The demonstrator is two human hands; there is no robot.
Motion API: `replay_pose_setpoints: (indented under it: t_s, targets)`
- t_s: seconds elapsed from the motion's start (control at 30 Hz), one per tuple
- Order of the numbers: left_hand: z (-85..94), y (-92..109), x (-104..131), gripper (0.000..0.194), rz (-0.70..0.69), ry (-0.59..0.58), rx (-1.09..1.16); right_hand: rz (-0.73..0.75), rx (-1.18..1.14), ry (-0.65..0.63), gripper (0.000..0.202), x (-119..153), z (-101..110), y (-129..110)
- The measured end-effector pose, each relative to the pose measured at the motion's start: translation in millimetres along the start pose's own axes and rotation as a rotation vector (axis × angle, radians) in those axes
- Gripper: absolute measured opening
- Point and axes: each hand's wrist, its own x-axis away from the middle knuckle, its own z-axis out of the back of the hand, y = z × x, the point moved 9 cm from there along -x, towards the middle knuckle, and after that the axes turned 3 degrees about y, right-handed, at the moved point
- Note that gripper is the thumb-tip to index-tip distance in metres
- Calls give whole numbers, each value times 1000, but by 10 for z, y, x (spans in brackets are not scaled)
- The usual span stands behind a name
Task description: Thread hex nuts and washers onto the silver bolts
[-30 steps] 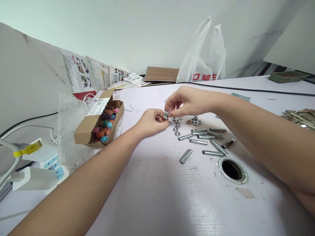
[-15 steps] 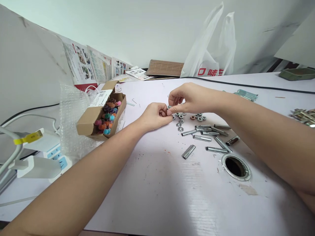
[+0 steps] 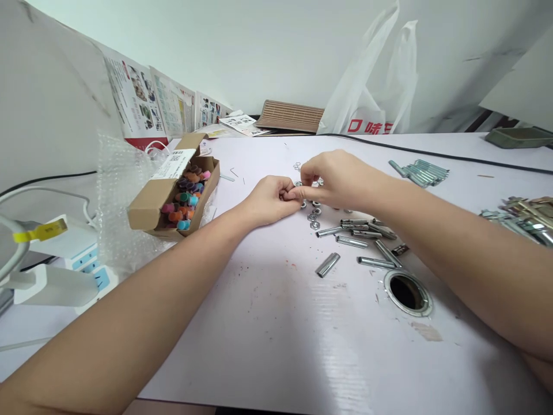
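Note:
My left hand [image 3: 273, 200] rests at the middle of the table with its fingers curled closed. Against its fingertips comes my right hand [image 3: 330, 180], thumb and fingers bent together in a pinch. Whatever lies between the fingers is too small or hidden to name. Several metal nuts [image 3: 314, 225] lie just below and behind the right hand, which partly covers them. Nearer to me are several short metal tubes [image 3: 351, 242], and one tube [image 3: 328, 265] lies apart from the pile.
An open cardboard box [image 3: 149, 203] of colourful capped pieces stands left beside bubble wrap [image 3: 125, 213]. Silver bolts [image 3: 425, 173] and a metal heap [image 3: 533, 219] lie right. A round hole with a metal rim [image 3: 427, 305] is at front right. A plastic bag [image 3: 367, 109] stands behind.
The right hand has shifted slightly against the left fingertips, uncovering small rings behind it. The whole view has turned slightly, and more of the bolts and metal heap shows.

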Motion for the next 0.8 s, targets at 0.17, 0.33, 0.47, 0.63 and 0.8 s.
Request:
replay_pose_setpoints:
  t_s: [0.17,0.33,0.47,0.63,0.8]
  targets:
    - [-4,-29,-18,21,-40,-5,20,87,-141,171,50,204,-31,-117]
    - [-55,-58,-21,22,-100,-48,61,58,-162,303,23,409,-108,-89]
    - [-32,-94,-21,17,-75,-27,30,-20,-156,394,28,421,-120,-44]
    - [-37,-52,-20,19,-76,-36,17,61,-142,429,27,428,-58,-150]
    - [-17,-33,-16,21,-46,-21,9,11,-200,533,16,457,24,-46]
